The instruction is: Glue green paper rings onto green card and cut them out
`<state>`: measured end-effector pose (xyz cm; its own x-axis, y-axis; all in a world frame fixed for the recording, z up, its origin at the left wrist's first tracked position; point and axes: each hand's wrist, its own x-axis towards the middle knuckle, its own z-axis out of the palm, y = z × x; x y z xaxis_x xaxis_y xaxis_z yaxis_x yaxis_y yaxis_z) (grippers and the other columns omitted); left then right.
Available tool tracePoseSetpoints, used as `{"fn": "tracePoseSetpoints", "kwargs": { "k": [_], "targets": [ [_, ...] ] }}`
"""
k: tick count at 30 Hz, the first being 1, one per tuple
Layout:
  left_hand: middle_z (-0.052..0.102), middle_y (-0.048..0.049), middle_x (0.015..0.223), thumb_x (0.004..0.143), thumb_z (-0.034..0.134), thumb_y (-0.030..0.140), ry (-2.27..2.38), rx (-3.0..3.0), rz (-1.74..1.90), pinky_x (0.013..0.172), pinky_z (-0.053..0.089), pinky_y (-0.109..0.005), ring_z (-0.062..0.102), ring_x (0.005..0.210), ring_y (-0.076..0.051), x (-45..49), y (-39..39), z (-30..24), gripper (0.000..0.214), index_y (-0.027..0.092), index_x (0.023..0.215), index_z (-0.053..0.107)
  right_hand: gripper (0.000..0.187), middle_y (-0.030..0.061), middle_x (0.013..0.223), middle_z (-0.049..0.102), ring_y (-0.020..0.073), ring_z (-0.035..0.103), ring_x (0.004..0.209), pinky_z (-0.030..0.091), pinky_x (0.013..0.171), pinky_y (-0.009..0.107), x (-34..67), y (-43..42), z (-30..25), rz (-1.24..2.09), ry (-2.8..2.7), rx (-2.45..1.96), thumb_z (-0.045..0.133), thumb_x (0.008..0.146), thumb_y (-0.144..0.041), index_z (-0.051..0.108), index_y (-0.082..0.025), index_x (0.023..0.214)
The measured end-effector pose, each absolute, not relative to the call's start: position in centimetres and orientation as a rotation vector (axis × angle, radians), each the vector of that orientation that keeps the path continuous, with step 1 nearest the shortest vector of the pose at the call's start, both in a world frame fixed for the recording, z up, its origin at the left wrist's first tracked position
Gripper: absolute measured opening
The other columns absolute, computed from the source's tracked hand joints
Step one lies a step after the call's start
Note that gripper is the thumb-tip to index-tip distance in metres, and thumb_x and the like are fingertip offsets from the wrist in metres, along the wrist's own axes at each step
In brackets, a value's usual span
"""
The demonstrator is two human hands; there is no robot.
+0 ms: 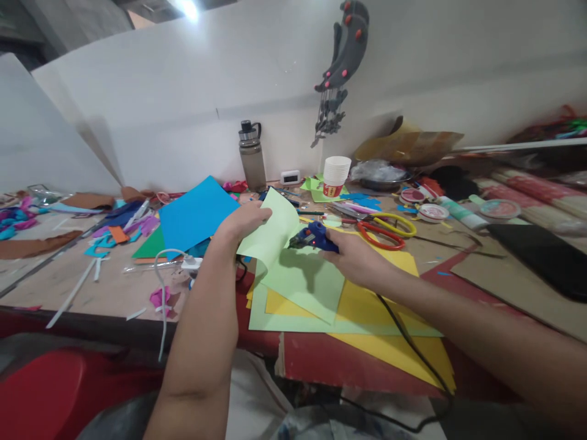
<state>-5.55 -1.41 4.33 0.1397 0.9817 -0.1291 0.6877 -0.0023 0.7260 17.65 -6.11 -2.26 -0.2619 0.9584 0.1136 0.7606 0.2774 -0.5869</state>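
L hand (242, 222), ctr of frame, pinches a curled lt-green sheet (275, 225) by its left side; grip closed, thumb side over the paper, other fingers partly hidden, so exact finger spread can't be told. Sheet is held up at a tilt, lower edge bowed. R hand (355, 258), just right of ctr, is wrapped round the handle of a blue glue gun (323, 237); grip closed on it, trigger finger not clear. Gun's dark nozzle points left, close to the sheet's right edge; can't tell if tip touches. Small red light visible on gun body. Black cord (403, 333) runs from below R hand to bottom right of ctr. Under both hands, approx. mid-frame: flat lt-green paper (316, 281) overlapping yellow sheets (394, 354), which stick out toward lower right. Blue sheet (202, 208) lies left of L hand; white cable (163, 305) w/ plug hangs off the table edge, lower left of ctr. Right of gun: scissors w/ red handles (381, 239) and scissors w/ yellow handles (403, 227). Upper ctr, by the wall: bottle (253, 164), small white device (290, 177), stacked paper cups (337, 174). Black flat object (545, 256) at far right.
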Motion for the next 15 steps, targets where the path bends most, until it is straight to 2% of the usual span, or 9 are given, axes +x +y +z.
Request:
{"fn": "tracePoseSetpoints", "kwargs": {
  "k": [3,6,10,15],
  "targets": [
    [0.055,-0.0012,0.063,0.063,0.047,0.019,1.610,1.760,0.577,0.045,0.035,-0.025,0.052,0.051,-0.015,-5.7,-1.4,4.3,0.015,0.019,0.077,0.052,0.016,0.0072,0.087,0.068,0.0198,0.060,0.074,0.040,0.061,0.026,17.5,-6.1,-2.3,0.548,-2.064,-1.615,0.053,0.083,-0.028,0.060,-0.019,0.094],
    [0.058,-0.0021,0.067,0.063,0.047,0.020,1.586,1.748,0.568,0.046,0.037,-0.025,0.054,0.054,-0.016,-5.8,-1.4,4.2,0.018,0.018,0.080,0.053,0.016,0.0076,0.092,0.069,0.0203,0.061,0.079,0.041,0.064,0.025,17.5,-6.0,-2.4,0.559,-2.133,-1.531,0.053,0.084,-0.027,0.060,-0.019,0.095],
    [0.059,-0.0029,0.069,0.064,0.047,0.019,1.610,1.757,0.582,0.047,0.038,-0.025,0.056,0.056,-0.017,-5.8,-1.3,4.1,0.019,0.018,0.082,0.053,0.018,0.0102,0.092,0.069,0.0223,0.062,0.080,0.042,0.065,0.027,17.6,-6.1,-2.3,0.504,-2.067,-1.642,0.053,0.084,-0.027,0.061,-0.017,0.097],
    [0.056,-0.0009,0.067,0.064,0.047,0.019,1.592,1.741,0.551,0.046,0.037,-0.024,0.054,0.055,-0.015,-5.7,-1.4,4.4,0.018,0.018,0.082,0.053,0.017,0.0075,0.097,0.069,0.0219,0.062,0.085,0.043,0.070,0.027,18.6,-7.5,-1.8,0.594,-2.131,-1.512,0.054,0.084,-0.026,0.062,-0.019,0.097]
  ]
}}
